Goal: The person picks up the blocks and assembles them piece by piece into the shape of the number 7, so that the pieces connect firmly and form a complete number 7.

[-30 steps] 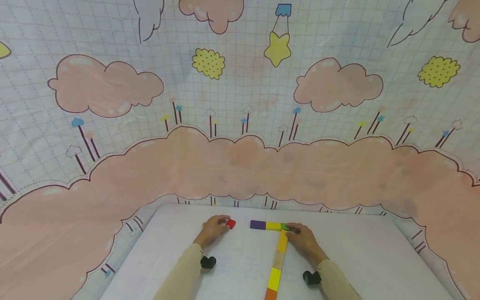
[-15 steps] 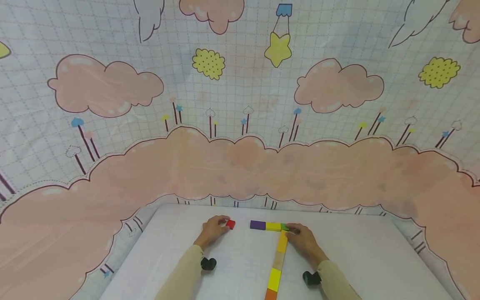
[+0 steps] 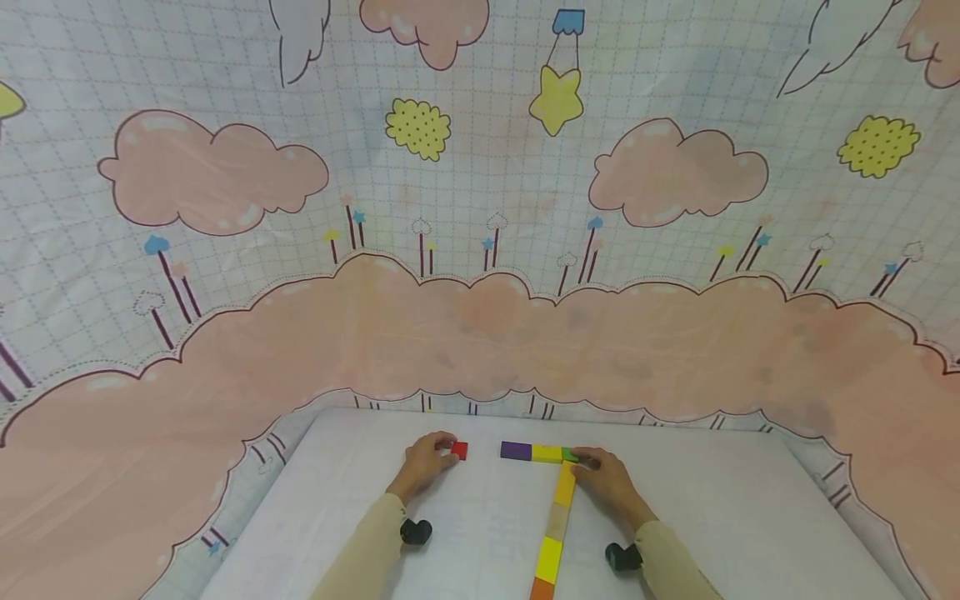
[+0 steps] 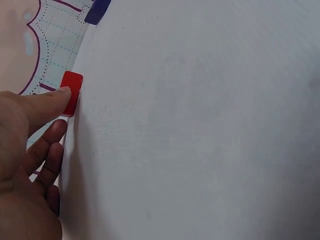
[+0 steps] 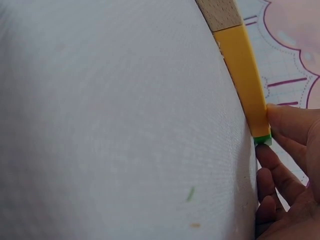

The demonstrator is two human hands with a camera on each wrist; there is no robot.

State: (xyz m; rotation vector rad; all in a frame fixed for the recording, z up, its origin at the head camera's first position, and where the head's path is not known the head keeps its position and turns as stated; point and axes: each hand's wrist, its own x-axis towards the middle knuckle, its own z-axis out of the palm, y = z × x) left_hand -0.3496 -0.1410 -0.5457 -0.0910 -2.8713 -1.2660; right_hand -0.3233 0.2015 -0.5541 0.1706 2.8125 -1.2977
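My left hand (image 3: 426, 460) pinches a small red block (image 3: 459, 451) near the far side of the white table. Its thumb (image 4: 50, 106) lies on the red block in the left wrist view. To the right, a row runs from a purple block (image 3: 516, 451) through a yellow block (image 3: 547, 453) to a green block (image 3: 570, 454). My right hand (image 3: 606, 478) pinches the green block at the row's right end, its fingers partly hiding it. In the right wrist view the right thumb is beside the orange-yellow block (image 5: 244, 80).
A column of blocks runs toward me from the green end: orange-yellow, a plain wood block (image 3: 557, 521), yellow (image 3: 549, 559), then orange (image 3: 542, 588), cut off by the frame. White cloth covers the table (image 3: 675, 467). A cloud-patterned curtain (image 3: 480, 333) rises behind.
The red block has turned slightly in my left hand, from tilted to nearly square with the row. My right hand and the other blocks have stayed where they were.
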